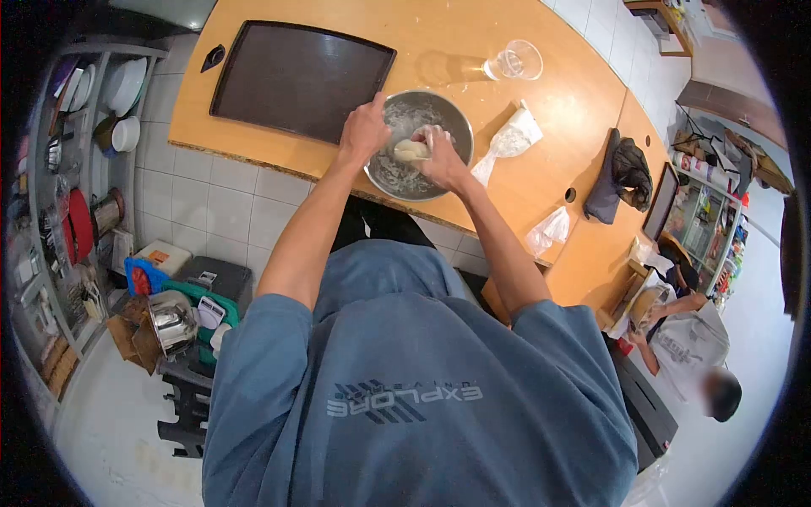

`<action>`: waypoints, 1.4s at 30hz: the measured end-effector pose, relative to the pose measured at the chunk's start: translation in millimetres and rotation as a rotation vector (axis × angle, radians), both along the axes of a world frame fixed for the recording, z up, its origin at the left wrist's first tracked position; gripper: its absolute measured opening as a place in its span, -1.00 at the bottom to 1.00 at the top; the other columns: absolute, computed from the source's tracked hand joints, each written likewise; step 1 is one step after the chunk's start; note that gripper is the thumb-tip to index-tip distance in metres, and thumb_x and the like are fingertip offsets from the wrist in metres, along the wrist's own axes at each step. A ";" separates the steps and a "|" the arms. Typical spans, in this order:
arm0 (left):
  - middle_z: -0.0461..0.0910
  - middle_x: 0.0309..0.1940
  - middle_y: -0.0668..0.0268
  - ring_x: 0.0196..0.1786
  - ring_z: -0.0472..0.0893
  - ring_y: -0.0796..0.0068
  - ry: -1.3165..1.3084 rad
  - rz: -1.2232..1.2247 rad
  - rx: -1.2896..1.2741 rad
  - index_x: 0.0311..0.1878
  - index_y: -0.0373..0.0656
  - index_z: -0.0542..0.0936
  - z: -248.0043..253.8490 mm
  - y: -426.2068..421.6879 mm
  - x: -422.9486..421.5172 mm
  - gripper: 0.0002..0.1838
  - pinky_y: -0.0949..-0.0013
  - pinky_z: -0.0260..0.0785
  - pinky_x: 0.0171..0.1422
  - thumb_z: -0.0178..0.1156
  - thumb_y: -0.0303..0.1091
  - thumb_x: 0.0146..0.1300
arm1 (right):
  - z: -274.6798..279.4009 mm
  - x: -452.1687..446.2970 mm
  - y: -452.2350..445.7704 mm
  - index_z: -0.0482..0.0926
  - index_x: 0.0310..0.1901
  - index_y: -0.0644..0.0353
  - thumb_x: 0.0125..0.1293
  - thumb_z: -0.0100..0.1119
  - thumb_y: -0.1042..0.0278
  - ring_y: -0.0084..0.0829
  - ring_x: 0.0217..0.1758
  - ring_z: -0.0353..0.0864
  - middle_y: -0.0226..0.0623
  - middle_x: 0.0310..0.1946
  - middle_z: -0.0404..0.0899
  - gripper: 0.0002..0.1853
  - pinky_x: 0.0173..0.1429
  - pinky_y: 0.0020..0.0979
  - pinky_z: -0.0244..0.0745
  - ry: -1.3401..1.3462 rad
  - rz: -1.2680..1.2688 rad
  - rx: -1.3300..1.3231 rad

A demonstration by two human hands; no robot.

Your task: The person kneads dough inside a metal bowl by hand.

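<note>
A steel mixing bowl [456,127] stands near the edge of the wooden table, its inside smeared with white flour. My left hand [365,133] grips the bowl's left rim. Inside the bowl, my right hand [441,159] has its fingers curled round a pale lump of dough [411,151]; floury residue whitens those fingers. Part of the dough is covered by the hand. Just right of the bowl lies a white, floury plastic bag [515,135].
A dark baking tray [300,80] lies left of the bowl on the table [439,25]. Beyond the bowl is a clear cup [517,61]. Another plastic bag [551,228] and dark cloth [604,182] lie rightward. A person [688,338] sits at far right. Shelves [93,127] line the left.
</note>
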State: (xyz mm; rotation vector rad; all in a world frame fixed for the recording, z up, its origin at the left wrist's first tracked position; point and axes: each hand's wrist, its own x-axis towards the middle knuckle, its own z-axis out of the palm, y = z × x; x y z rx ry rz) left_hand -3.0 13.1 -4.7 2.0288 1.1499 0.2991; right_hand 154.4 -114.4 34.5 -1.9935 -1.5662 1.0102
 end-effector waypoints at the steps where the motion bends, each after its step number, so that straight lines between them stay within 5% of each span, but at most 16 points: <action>1: 0.67 -0.25 -0.24 -0.10 0.67 -0.31 0.018 -0.003 0.004 -0.03 -0.25 0.40 0.2 0.4 0.5 -0.71 -0.20 0.52 -0.02 0.19 -0.53 0.18 | -2.3 -3.7 0.5 0.52 0.00 0.29 0.17 0.39 0.05 0.16 0.06 0.56 0.15 -0.03 0.58 -0.48 0.20 0.03 0.44 -0.031 -0.008 0.003; 6: 0.67 -0.25 -0.24 -0.10 0.66 -0.33 0.024 -0.006 -0.017 -0.04 -0.25 0.40 0.2 1.0 -1.3 -0.72 -0.22 0.51 -0.02 0.19 -0.52 0.20 | -19.8 -22.6 3.8 0.53 0.04 0.28 0.31 0.24 -0.10 0.18 0.11 0.56 0.14 -0.01 0.57 -0.45 0.20 0.12 0.48 -0.325 -0.118 0.013; 15: 0.67 -0.21 -0.24 -0.10 0.66 -0.34 0.046 0.002 -0.029 -0.01 -0.34 0.43 12.6 0.2 1.0 -0.68 -0.17 0.53 -0.03 0.13 -0.58 0.14 | -32.4 -14.6 34.9 0.63 -0.11 0.38 0.21 0.24 0.14 0.15 -0.03 0.69 0.15 -0.15 0.70 -0.59 0.06 0.05 0.63 -0.376 -0.033 -0.241; 18: 0.66 -0.18 -0.25 -0.09 0.65 -0.34 0.021 0.013 -0.053 -0.01 -0.33 0.43 11.2 1.3 -0.3 -0.68 -0.18 0.52 -0.03 0.12 -0.58 0.13 | -25.4 -27.0 31.8 0.65 -0.14 0.38 0.20 0.24 0.13 0.13 -0.05 0.71 0.18 -0.14 0.70 -0.59 0.07 0.05 0.63 -0.377 -0.176 -0.065; 24: 0.65 -0.17 -0.25 -0.09 0.63 -0.37 0.031 0.023 -0.059 -0.01 -0.32 0.43 12.3 1.2 1.4 -0.67 -0.20 0.51 -0.01 0.11 -0.58 0.11 | -36.1 -24.1 47.3 0.68 -0.12 0.33 0.19 0.26 0.11 0.10 -0.04 0.70 0.11 -0.05 0.69 -0.59 0.07 0.05 0.63 -0.405 -0.236 -0.245; 33: 0.65 -0.28 -0.24 -0.15 0.64 -0.36 -0.011 0.025 -0.031 -0.09 -0.29 0.40 7.5 0.6 3.5 -0.82 -0.24 0.48 -0.07 0.09 -0.53 0.26 | -61.1 -36.5 45.8 0.68 -0.18 0.17 0.15 0.27 0.11 -0.06 -0.09 0.71 -0.09 -0.19 0.68 -0.68 0.01 -0.05 0.60 -0.586 -0.153 0.083; 42: 0.66 -0.22 -0.21 -0.13 0.64 -0.36 -0.012 0.041 -0.044 -0.06 -0.30 0.41 2.5 -1.2 1.4 -0.73 -0.20 0.51 -0.03 0.16 -0.50 0.18 | -57.7 -35.2 51.8 0.68 -0.23 0.20 0.25 0.19 0.14 -0.02 -0.14 0.71 -0.04 -0.22 0.69 -0.72 -0.03 -0.05 0.60 -0.509 -0.181 0.047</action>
